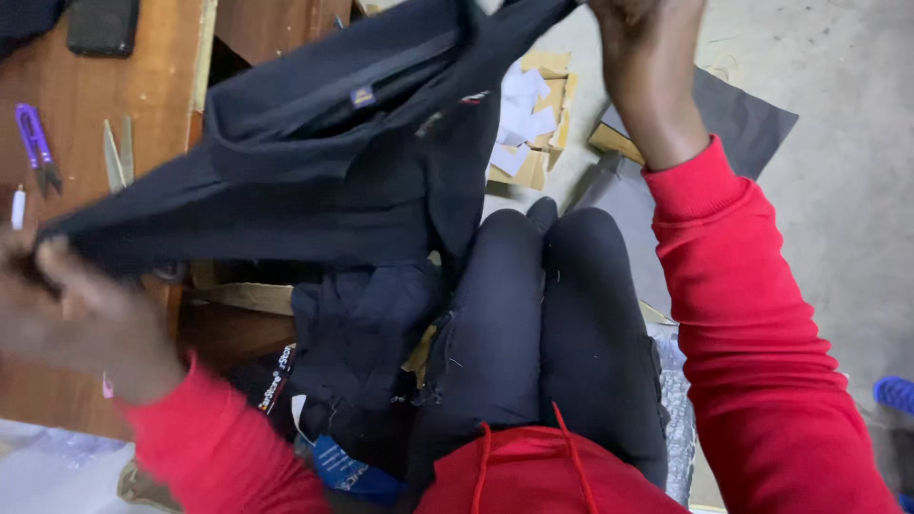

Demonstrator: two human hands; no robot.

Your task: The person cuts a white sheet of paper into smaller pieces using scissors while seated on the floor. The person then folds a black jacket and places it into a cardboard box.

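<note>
A black garment (pixel 324 162) with a small woven label is stretched across the view between my two hands. My left hand (pixel 71 309), blurred at the lower left, grips one end of the cloth. At the top, my right hand (pixel 638 57) holds the other end up, red sleeve below it. More dark clothing (pixel 357 343) lies heaped beside my black-trousered knees.
A wooden table (pixel 157 67) at the left carries purple thread snips (pixel 36 145), a metal clip (pixel 118 152), a white pen (pixel 17 207) and a dark phone (pixel 103 24). A cardboard box of white tags (pixel 529 114) and a dark sheet (pixel 743 119) lie on the concrete floor.
</note>
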